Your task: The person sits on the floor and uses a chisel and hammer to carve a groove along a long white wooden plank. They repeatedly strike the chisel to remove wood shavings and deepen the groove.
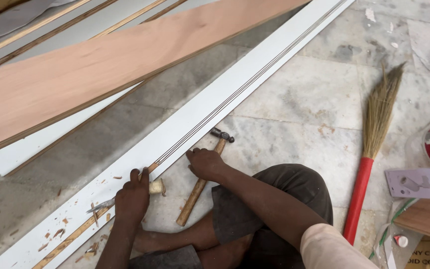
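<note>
Pale grey marble floor (299, 99), mottled and dusty, with wood chips scattered at the lower left. A grass broom (374, 144) with a red handle lies to the right (bristles pointing away). Bare plywood boards (100, 65) lean across the top.

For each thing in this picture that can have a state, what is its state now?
Left hand: pressed on the chisel and white board.
Right hand: fingers resting at the board's edge, holding nothing.
Chisel: lying flat on the board, under the left hand.
White board: flat on the floor, partly stripped, chips around.
Hammer: lying on the floor, unheld.
Broom: lying on the floor.
</note>
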